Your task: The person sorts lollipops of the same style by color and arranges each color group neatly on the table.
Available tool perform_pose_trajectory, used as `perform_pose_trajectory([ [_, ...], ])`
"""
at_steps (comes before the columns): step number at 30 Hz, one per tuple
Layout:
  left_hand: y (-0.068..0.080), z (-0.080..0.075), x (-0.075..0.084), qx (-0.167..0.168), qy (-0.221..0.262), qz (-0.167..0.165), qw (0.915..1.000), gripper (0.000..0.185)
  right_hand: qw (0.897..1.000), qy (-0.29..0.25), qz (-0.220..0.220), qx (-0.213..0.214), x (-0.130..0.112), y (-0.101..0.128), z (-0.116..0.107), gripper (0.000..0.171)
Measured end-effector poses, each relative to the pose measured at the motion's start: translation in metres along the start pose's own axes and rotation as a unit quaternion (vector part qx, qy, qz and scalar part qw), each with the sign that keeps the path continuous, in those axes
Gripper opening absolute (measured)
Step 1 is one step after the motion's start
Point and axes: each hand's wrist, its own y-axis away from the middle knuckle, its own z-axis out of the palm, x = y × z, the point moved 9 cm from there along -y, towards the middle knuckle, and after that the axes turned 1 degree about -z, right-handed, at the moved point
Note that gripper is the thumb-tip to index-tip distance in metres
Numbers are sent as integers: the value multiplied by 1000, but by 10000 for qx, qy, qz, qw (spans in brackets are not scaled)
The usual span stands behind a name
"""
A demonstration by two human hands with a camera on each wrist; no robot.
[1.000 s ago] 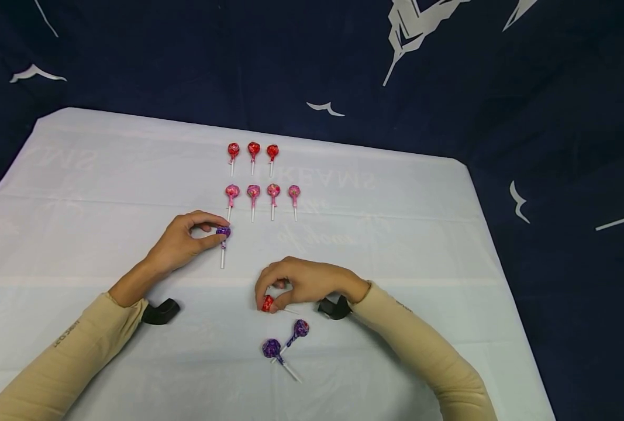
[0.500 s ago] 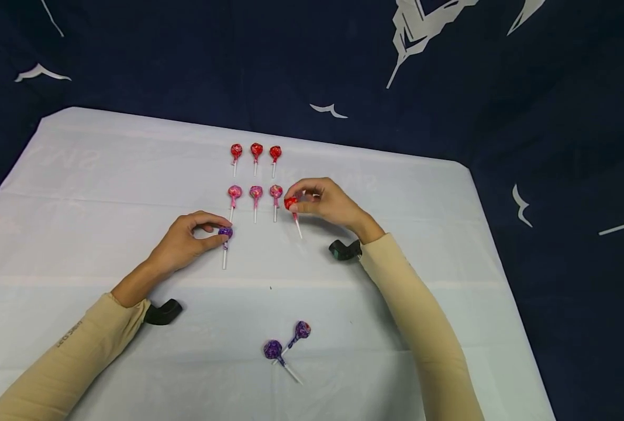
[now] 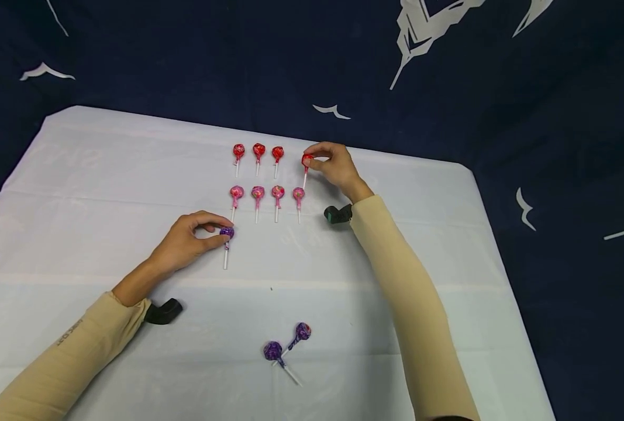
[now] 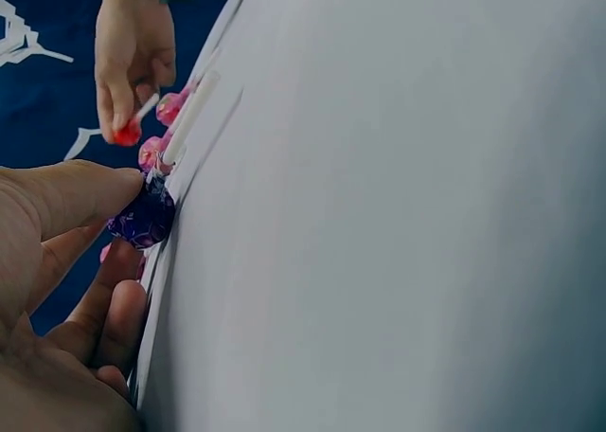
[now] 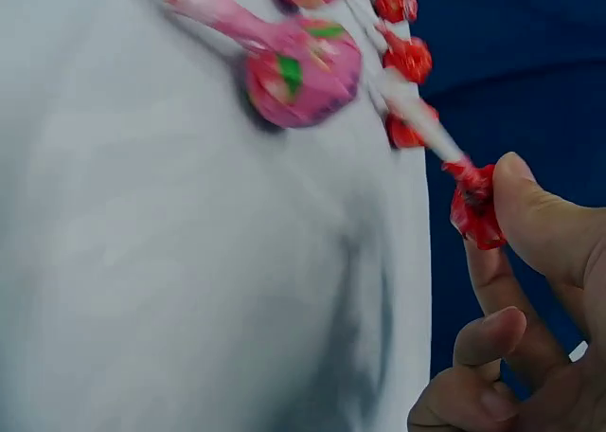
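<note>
Between thumb and fingers my left hand pinches the head of a purple lollipop, whose stick points toward me below the row of pink lollipops. Farther back, my right hand pinches a red lollipop by its wrapped head. It is right of three red lollipops in the back row, with a gap between. The held red one's stick tip comes close to the rightmost pink lollipop. Two purple lollipops lie crossed near the front of the table.
A white cloth covers the table, its far edge just behind the red row. Beyond hangs a dark blue cloth with white bird and feather prints. Dark curved pieces stick out at both sleeve cuffs.
My right hand has carried the red lollipop from near the front purple ones, past the pink row, to the right end of the red row. The left hand stays in place on its purple lollipop.
</note>
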Motion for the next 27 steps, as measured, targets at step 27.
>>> perform_pose_trajectory([
  [27,-1,-1,1,-37,58,-61,10000,24,9827,-660,1586,697,28,-28,13,22],
])
